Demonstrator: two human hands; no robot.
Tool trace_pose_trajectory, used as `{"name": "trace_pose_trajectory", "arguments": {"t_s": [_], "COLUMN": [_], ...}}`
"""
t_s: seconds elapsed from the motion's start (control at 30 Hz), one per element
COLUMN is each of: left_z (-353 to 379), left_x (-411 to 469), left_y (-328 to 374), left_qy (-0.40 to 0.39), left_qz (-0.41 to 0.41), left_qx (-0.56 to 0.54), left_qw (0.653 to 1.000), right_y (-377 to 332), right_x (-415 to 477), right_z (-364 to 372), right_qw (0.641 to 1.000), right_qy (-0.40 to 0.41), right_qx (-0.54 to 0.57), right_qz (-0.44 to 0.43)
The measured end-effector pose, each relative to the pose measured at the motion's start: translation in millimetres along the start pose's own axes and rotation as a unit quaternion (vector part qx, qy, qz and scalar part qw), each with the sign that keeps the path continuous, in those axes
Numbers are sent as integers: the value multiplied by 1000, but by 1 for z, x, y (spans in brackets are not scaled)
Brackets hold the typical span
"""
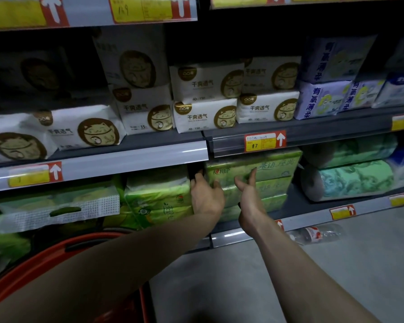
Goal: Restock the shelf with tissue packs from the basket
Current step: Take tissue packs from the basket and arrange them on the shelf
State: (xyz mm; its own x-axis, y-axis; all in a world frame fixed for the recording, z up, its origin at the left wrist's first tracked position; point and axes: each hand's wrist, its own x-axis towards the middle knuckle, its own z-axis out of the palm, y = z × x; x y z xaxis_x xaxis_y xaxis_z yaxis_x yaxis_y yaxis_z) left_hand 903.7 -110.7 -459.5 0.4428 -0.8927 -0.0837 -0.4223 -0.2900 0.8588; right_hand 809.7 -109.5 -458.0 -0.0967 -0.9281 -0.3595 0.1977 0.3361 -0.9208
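Your left hand [207, 194] is at the left end of the top green pack [254, 171] on the low shelf [294, 203]. Its fingers curl into the dark gap beside the pack and its thumb lies on the front, so it grips that end. Your right hand [247, 194] hangs just in front of the same pack, palm turned inward, fingers loose and spread, holding nothing; you cannot tell whether it touches the wrap. The pack sits on top of a stack of like green packs, right under the price tag [264, 142]. The red basket [44, 259] is at the lower left, below your left forearm. White packs [205, 116] fill the shelf above. A bottle [317, 233] lies on the floor by the shelf foot.
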Motion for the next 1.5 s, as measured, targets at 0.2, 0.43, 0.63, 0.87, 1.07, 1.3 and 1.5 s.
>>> {"name": "trace_pose_trajectory", "arguments": {"t_s": [0.2, 0.43, 0.63, 0.87, 1.07, 1.3, 1.5], "left_z": [-10, -30, -56, -94, -122, -113, -67], "left_x": [-8, -31, -57, -94, -144, -221, -293], "left_y": [2, 7, 18, 49, 96, 132, 125], "left_qy": [-18, -36, -101, -154, -222, -296, -425], "left_qz": [-25, -54, -49, -36, 60, 164, 201], "left_qx": [-36, -66, -83, -126, -117, -90, -12], "left_qw": [999, 996, 990, 979, 966, 937, 883], "right_y": [-3, -7, -31, -75, -93, -59, 1], "right_x": [-2, -22, -53, -90, -141, -215, -268], "right_z": [-1, -11, -19, -37, -77, -146, -206], "right_qw": [1000, 996, 987, 998, 996, 991, 983], "right_qy": [6, 14, 48, 37, 63, 124, 185], "right_qx": [-7, -91, -143, -50, 33, 16, 2], "right_qz": [9, 19, 49, 2, -50, -57, -14]}}
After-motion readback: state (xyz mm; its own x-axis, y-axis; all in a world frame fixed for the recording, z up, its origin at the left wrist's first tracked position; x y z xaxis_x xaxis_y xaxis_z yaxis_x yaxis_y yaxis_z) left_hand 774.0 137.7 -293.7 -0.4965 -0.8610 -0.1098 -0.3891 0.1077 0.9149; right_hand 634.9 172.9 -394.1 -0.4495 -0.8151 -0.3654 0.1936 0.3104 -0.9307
